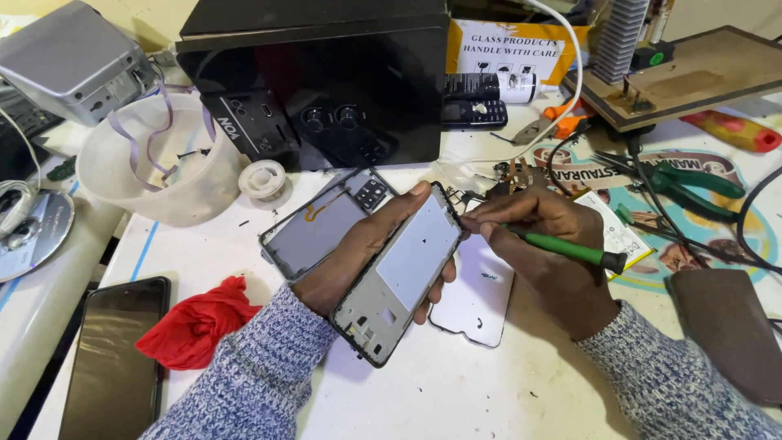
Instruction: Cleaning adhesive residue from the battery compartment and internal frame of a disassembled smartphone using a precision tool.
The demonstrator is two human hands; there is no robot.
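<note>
Your left hand is clamped around the opened phone frame, tilted off the white table with its bare inner side up so the top edge faces the tool. Your right hand pinches a green-handled screwdriver pen-style, tip at the frame's upper corner. A second phone shell lies just behind, a white back cover beneath. Red cloth and dark phone sit left; green pliers right.
</note>
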